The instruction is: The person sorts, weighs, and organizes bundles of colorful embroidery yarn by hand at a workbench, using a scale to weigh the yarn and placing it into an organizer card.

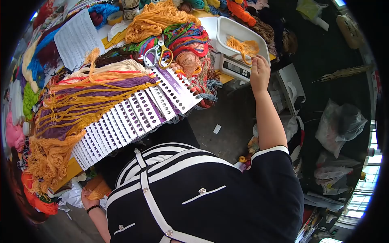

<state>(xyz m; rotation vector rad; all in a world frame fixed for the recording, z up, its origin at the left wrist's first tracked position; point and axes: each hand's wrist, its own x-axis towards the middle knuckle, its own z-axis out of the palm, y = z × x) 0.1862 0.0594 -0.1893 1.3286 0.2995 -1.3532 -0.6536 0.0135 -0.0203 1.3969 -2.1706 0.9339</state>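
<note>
My right hand (259,75) is at the near edge of a kitchen-type digital scale (236,69), its fingers closed on the end of a small bunch of orange thread (243,46). The rest of that bunch lies in the scale's white tray (261,38). Low at the left, my left hand (86,199) is closed around a skein of orange yarn (99,188), beside the table's edge. Between my hands, punched white thread cards (121,123) lie overlapped in a row, with purple, yellow and orange strands (89,101) draped across them.
Scissors (159,54) rest on multicoloured yarn. A big orange yarn heap (160,20) sits at the back, near a written sheet (78,39) and a tape roll (115,17). Plastic bags (340,125) lie on the floor at right.
</note>
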